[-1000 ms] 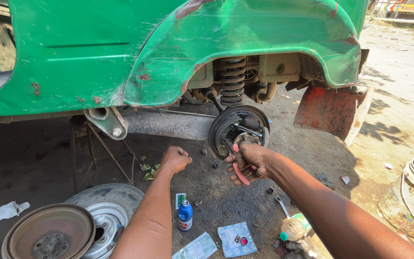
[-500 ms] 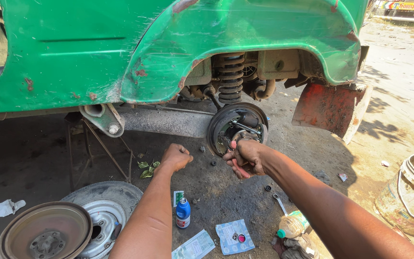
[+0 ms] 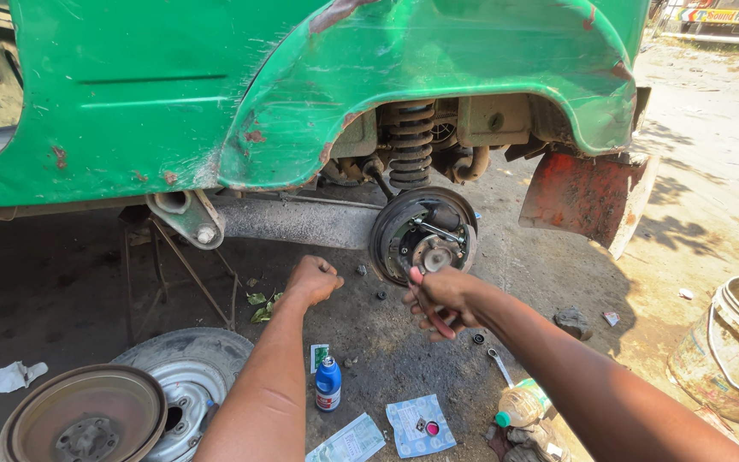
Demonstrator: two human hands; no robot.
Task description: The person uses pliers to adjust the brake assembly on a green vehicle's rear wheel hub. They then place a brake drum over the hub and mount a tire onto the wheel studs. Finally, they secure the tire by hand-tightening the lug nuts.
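At the frame's centre, the right hand (image 3: pixel 440 298) is gripping a red-handled tool (image 3: pixel 428 301) (tip hidden) just below the exposed brake assembly (image 3: pixel 425 244); the left hand (image 3: pixel 314 281) is hovering fisted, holding nothing visible.

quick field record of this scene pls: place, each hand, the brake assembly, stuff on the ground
place: dirt ground beside a raised green vehicle, wheel off
left hand: closed in a fist, nothing visible in it, hovering left of the brake assembly
right hand: grips a red-handled tool just below the brake assembly
brake assembly: exposed under the coil spring
ground: blue bottle, removed wheel, brake drum, wrench, white bucket
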